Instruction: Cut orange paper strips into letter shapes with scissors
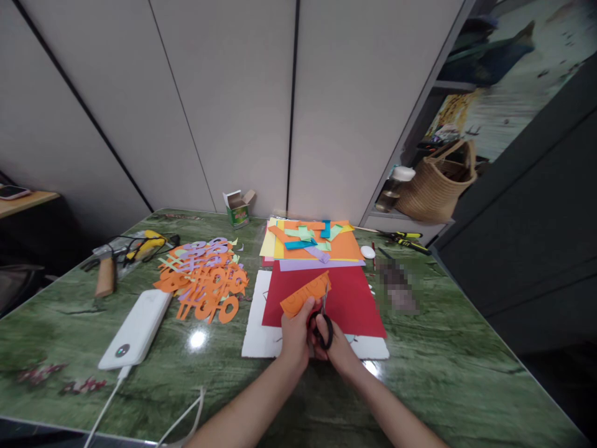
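Folded orange paper (304,295) with drawn curved lines is pinched in my left hand (295,331), above a red sheet (354,298). My right hand (332,342) grips black-handled scissors (329,330), whose blades point up at the right end of the orange paper. The red sheet lies over a white board (254,330). Behind it are stacked coloured sheets (347,249) topped with green, blue, orange and purple scraps. To the left is a pile of cut orange, purple and green paper shapes (217,280).
On the green table (186,392) are a white power bank (137,330) with a cable, a wooden-handled tool (106,277), a yellow tool (148,244) and a small green box (237,211). Yellow-black pliers (410,241) and a white oval object (368,252) lie at the right.
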Motion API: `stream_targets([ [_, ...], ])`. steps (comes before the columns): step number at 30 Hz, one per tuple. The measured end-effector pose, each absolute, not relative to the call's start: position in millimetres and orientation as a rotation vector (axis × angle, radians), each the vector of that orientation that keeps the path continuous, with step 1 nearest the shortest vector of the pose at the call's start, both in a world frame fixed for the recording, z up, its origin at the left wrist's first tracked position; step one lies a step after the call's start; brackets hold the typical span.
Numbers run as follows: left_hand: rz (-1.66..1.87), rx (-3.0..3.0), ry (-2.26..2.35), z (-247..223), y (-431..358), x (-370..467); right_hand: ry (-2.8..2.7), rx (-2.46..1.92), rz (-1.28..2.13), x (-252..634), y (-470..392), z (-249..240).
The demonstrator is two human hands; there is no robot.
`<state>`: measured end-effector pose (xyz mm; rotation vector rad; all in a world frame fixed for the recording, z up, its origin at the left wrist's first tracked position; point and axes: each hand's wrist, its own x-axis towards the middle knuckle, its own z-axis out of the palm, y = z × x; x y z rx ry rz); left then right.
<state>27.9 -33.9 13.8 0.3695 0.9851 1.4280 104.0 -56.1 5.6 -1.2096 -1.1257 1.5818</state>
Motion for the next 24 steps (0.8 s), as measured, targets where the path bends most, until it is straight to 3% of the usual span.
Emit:
stream_targets([
  [24,1.52,0.371,1.004,16.4,-26.1,24.1,-1.344,-1.315,1.439,114.1,-54.2,9.8],
])
